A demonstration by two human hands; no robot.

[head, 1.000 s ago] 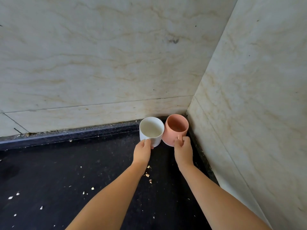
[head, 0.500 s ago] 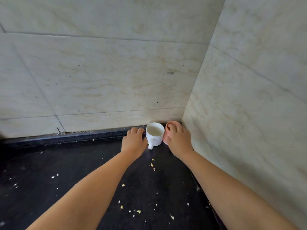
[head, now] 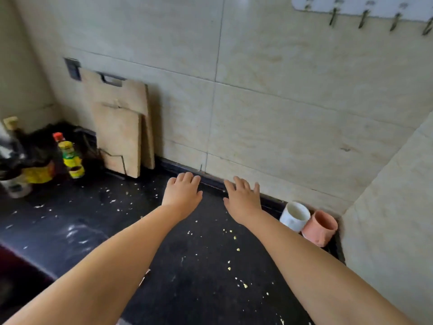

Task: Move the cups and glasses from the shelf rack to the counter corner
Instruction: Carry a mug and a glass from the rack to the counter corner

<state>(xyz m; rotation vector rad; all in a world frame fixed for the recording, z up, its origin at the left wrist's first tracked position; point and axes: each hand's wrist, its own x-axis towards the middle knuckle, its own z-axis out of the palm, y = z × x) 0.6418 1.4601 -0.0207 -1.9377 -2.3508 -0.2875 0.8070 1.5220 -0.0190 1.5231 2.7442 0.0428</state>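
A: Start close in. What do the hands carry?

B: Nothing. The left hand point(head: 182, 192) and the right hand point(head: 243, 198) hover side by side over the dark surface point(head: 199, 277), fingers spread and straight, each grip released.

A: And the cups?

B: The white mug point(head: 294, 215) and the pink cup point(head: 320, 228) stand upright in the surface's right corner, touching or just beside each other, against the tiled wall point(head: 304, 113). The shelf rack is not in view, so I cannot say what remains on it.

A: What could go wrong from here?

B: I judge the right forearm the main risk. It passes just beside the white mug, and a careless sweep back or to the right could clip it and knock it into the pink cup. Later cups set down in that tight corner could also strike these two, since the walls leave little room.

A: Anything else around?

B: Pale crumbs point(head: 230, 231) lie scattered on the surface; a cup set on them might sit unevenly. Farther left, two wooden cutting boards point(head: 121, 134) lean against the wall, and beyond them stand a yellow-labelled bottle point(head: 69, 154) and other blurred containers. Hooks point(head: 365, 17) hang high on the wall. None of it blocks the corner.
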